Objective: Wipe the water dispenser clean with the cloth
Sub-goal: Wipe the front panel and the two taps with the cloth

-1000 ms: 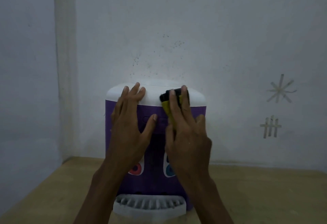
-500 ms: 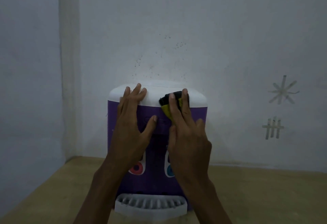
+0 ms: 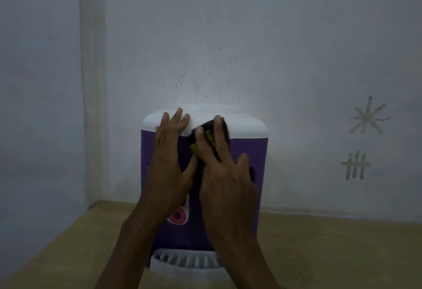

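You face a pale wall (image 3: 274,37) with tape marks (image 3: 365,118) on the right. The wooden table (image 3: 331,250) carries the water dispenser (image 3: 249,151), purple body, white top, set against the wall. Your left hand (image 3: 169,165) lies flat on its front, fingers spread, tips over the white top. Your right hand (image 3: 225,174) presses the cloth (image 3: 205,137), black and yellow, at the top front edge; fingers straight, slightly apart, though blur makes this unsure.

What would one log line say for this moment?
left hand: braces dispenser | right hand: presses cloth at top front edge | step: wiping
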Motion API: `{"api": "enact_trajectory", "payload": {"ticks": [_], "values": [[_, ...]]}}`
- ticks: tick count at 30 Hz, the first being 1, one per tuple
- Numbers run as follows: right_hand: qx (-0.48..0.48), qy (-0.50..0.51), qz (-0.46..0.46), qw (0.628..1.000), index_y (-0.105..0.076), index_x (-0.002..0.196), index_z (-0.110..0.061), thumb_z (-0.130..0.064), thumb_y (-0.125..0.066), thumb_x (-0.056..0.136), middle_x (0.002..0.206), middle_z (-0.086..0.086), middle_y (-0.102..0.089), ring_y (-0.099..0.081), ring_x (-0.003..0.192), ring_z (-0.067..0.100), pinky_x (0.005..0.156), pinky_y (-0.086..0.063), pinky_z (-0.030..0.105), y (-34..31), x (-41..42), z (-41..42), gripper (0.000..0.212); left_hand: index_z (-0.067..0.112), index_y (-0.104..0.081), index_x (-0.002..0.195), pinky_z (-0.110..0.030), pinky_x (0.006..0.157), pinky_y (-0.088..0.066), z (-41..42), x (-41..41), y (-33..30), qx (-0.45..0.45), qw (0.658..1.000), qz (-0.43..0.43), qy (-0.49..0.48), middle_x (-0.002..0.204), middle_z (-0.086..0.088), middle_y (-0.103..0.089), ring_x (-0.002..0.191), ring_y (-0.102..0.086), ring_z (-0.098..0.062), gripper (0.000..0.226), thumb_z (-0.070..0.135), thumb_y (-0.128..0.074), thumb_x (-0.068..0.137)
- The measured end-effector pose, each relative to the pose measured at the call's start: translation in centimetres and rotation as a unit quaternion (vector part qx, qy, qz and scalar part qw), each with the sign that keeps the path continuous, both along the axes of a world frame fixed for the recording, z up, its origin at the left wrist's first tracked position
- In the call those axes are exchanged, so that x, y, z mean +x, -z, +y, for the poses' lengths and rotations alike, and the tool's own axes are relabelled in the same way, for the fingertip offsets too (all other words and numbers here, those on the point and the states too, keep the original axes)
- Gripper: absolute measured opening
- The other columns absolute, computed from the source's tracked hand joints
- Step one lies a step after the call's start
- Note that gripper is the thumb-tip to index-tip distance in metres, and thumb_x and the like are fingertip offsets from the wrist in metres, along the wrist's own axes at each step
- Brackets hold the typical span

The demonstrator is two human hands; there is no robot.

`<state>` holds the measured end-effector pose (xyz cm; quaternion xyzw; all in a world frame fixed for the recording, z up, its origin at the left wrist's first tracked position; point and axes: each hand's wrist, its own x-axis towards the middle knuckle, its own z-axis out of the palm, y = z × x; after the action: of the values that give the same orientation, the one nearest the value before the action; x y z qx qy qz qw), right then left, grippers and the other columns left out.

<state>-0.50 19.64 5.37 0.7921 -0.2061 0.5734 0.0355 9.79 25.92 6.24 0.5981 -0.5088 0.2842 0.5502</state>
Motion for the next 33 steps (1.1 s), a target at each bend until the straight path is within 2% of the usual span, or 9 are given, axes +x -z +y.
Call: {"api": "enact_trajectory", "payload": {"ticks": [2,5,6,9,15,18,24,29,33], "values": [[-0.012,-0.009,0.011,1.000,-0.043,0.156,-0.036,-0.013,-0.055,0.091,0.170,-0.005,-0.025,-0.045,0.078,0.017,0.048,-0.033,0.018,0.1,0.3,0.1,0.070,0.021,-0.034,0.155,-0.060,0.126,-0.017,0.0,0.1,0.0,0.002,1.000,-0.007,0.004,0.167,0.012,-0.021,0.159,-0.006,-0.009,0.065,0.021,-0.062,0.097],[-0.009,-0.018,0.007,1.000,-0.040,0.157,-0.039,-0.016,-0.047,0.097,0.170,-0.010,-0.021,-0.047,0.079,0.017,0.047,-0.049,0.021,0.2,0.0,-0.7,0.065,0.020,-0.033,0.156,-0.059,0.126,-0.018,0.2,0.3,0.0,0.011,1.000,-0.005,0.004,0.167,0.014,-0.019,0.158,-0.004,-0.007,0.064,0.019,-0.062,0.099],[-0.009,-0.012,0.001,1.000,-0.038,0.157,-0.041,-0.015,-0.048,0.098,0.170,-0.012,-0.020,-0.046,0.079,0.016,0.046,-0.050,0.022,0.2,-0.3,-1.0,0.065,0.021,-0.032,0.157,-0.059,0.126,-0.018,0.3,0.3,0.1,0.015,1.000,-0.003,0.002,0.167,0.016,-0.018,0.158,-0.003,-0.005,0.064,0.018,-0.063,0.101],[-0.004,0.016,-0.014,1.000,-0.035,0.158,-0.043,-0.013,-0.048,0.099,0.169,-0.016,-0.020,-0.040,0.077,0.015,0.044,-0.038,0.019,0.4,-0.8,-1.6,0.067,0.021,-0.032,0.158,-0.057,0.127,-0.018,0.6,0.2,0.0,0.023,1.000,0.000,-0.004,0.168,0.016,-0.017,0.157,-0.002,-0.002,0.068,0.020,-0.066,0.099],[0.041,0.048,-0.053,0.997,-0.030,0.159,-0.044,-0.010,-0.054,0.100,0.168,-0.020,-0.023,-0.044,0.078,0.013,0.044,-0.036,0.016,0.3,-2.4,-5.1,0.072,0.022,-0.031,0.158,-0.055,0.127,-0.017,0.8,0.2,-0.1,0.025,1.000,0.003,0.012,0.169,0.016,-0.015,0.157,-0.001,-0.003,0.070,0.021,-0.067,0.099],[0.061,0.046,-0.069,0.995,-0.030,0.159,-0.043,-0.008,-0.053,0.100,0.167,-0.020,-0.023,-0.045,0.079,0.013,0.044,-0.029,0.014,0.2,-2.9,-5.7,0.073,0.021,-0.032,0.158,-0.056,0.127,-0.017,0.6,0.2,-0.1,0.016,1.000,0.006,0.017,0.169,0.013,-0.016,0.158,-0.001,-0.005,0.070,0.019,-0.068,0.099],[0.027,0.009,-0.038,0.999,-0.032,0.159,-0.041,-0.006,-0.054,0.098,0.168,-0.020,-0.023,-0.045,0.079,0.012,0.046,-0.031,0.012,0.6,-2.6,-5.5,0.073,0.023,-0.031,0.158,-0.055,0.128,-0.016,0.5,0.3,0.0,0.019,1.000,0.006,0.011,0.169,0.015,-0.015,0.158,-0.001,-0.004,0.070,0.020,-0.068,0.099],[0.091,0.012,-0.077,0.993,-0.032,0.158,-0.043,-0.008,-0.054,0.099,0.166,-0.023,-0.023,-0.045,0.077,0.010,0.046,-0.029,0.011,0.7,-3.1,-5.8,0.072,0.026,-0.030,0.158,-0.056,0.127,-0.018,0.4,0.2,0.0,0.015,1.000,0.012,0.008,0.170,0.013,-0.016,0.158,-0.001,-0.005,0.071,0.020,-0.068,0.098],[0.032,-0.011,-0.035,0.999,-0.036,0.158,-0.038,-0.009,-0.057,0.097,0.167,-0.017,-0.027,-0.046,0.075,0.009,0.050,-0.028,0.008,1.3,-2.7,-5.4,0.071,0.029,-0.028,0.157,-0.057,0.127,-0.017,0.5,0.2,0.0,0.014,1.000,0.008,0.010,0.169,0.014,-0.016,0.158,-0.001,-0.004,0.072,0.019,-0.068,0.098]]}}
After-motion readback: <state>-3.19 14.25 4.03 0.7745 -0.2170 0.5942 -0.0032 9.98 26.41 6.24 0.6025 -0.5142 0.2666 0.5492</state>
